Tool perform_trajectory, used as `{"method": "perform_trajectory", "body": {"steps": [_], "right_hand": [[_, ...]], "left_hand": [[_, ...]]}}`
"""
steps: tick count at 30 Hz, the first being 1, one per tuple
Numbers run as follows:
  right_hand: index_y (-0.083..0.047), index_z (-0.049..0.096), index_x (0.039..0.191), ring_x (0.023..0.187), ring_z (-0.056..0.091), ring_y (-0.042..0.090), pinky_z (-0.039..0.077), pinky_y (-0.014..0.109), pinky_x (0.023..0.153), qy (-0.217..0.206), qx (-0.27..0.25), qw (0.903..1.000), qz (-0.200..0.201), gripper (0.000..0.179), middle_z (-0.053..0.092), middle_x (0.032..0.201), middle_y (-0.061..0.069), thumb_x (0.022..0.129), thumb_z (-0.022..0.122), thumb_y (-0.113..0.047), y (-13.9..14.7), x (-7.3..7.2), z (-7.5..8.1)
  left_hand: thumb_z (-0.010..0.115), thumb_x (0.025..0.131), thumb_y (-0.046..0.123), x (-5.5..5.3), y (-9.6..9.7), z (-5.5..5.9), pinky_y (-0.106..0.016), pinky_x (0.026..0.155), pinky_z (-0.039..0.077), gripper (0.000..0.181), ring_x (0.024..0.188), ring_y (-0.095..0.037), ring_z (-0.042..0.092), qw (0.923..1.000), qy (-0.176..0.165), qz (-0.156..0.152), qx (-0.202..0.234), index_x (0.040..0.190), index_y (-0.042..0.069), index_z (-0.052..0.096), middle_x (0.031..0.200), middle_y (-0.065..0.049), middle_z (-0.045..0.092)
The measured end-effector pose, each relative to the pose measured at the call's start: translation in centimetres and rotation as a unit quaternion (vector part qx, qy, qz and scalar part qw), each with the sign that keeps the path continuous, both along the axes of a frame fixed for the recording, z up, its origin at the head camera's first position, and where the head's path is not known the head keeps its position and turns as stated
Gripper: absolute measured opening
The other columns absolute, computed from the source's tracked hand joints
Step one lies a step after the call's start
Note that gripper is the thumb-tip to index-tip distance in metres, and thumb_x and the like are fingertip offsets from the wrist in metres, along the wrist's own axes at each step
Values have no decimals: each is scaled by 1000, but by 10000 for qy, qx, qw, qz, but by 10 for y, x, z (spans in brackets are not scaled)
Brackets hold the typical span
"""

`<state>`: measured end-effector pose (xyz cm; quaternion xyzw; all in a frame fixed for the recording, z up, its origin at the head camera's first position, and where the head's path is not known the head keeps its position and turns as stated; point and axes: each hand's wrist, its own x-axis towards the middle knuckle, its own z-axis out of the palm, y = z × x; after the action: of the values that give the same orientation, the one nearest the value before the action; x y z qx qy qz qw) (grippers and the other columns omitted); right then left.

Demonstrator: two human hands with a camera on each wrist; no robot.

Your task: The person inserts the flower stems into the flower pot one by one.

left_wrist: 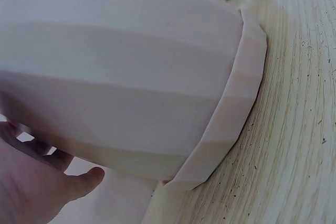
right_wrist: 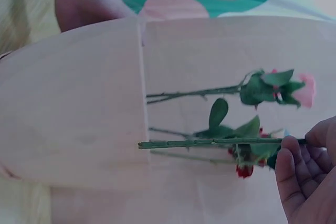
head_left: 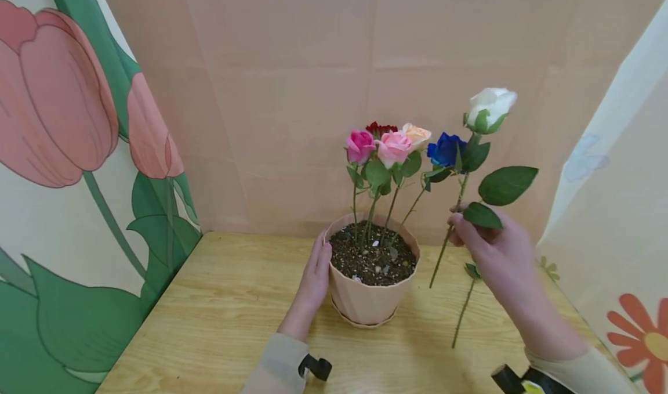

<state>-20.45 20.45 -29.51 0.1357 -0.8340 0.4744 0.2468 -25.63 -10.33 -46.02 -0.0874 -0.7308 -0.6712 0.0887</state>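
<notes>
A pale pink faceted pot filled with dark soil stands on its saucer. My left hand rests along the pot's left side, fingers extended against the wall; its thumb sits apart from the wall. Between thumb and fingers, my right hand pinches the stem of a white rose, to the right of the pot. The rose's bare lower stem points down in the air beside the rim. Planted roses include magenta, light pink, peach, dark red and blue.
Another stem with a leaf lies on the wooden table under my right hand, its upper end hidden. Behind the table hangs a plain pinkish cloth. Flower-printed panels flank it, with large tulips on the left.
</notes>
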Motion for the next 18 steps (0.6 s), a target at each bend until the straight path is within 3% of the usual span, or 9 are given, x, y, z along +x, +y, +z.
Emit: {"method": "perform_trajectory", "body": {"steps": [9, 15, 18], "right_hand": [[-2, 76, 122, 79, 72, 7, 59, 14, 76, 340, -183, 9991, 151, 18, 77, 90, 10, 109, 72, -14, -36, -22, 12], [-7, 75, 133, 82, 72, 7, 56, 14, 73, 239, -33, 9996, 161, 26, 79, 99, 13, 112, 69, -19, -52, -29, 6], [-9, 75, 135, 86, 76, 14, 56, 16, 70, 144, 49, 9998, 100, 28, 81, 104, 13, 112, 67, -23, -59, -32, 2]], "left_hand": [[31, 121, 49, -1, -1, -1, -63, 133, 18, 59, 165, -37, 24, 10000, -62, 39, 12, 176, 27, 29, 180, -9, 29], [32, 122, 47, -1, 0, -1, -65, 133, 17, 60, 165, -39, 23, 10000, 43, 1, 53, 176, 23, 30, 180, -12, 29], [31, 122, 48, 0, 0, 0, -64, 133, 17, 60, 165, -38, 23, 10000, 51, -15, 56, 176, 23, 30, 180, -12, 29]]}}
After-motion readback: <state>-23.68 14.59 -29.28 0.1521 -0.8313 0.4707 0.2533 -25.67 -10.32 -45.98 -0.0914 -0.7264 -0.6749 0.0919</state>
